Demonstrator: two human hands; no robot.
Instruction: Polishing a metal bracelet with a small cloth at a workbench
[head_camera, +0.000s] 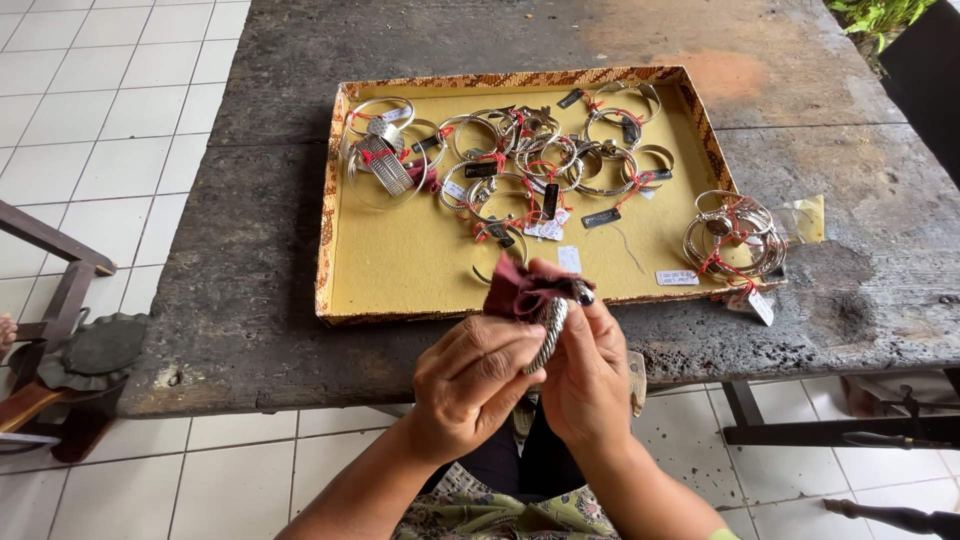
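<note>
Hands are meeting above the table edge: the left hand (472, 385) is gripping a twisted silver bangle (548, 335) steady, while the right hand (585, 375) is pinching a dark red cloth (518, 290) around it for rubbing. Tagged silver bangles (520, 165) are lying in the shallow yellow-lined tray (420, 260) within reach.

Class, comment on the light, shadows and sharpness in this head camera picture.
Head view: soft, even daylight; the tray rim casts a faint shadow on the table; bracelets look sharp with mild glints; the hands and cloth look slightly soft; straight edges bow a little near the borders.
</note>
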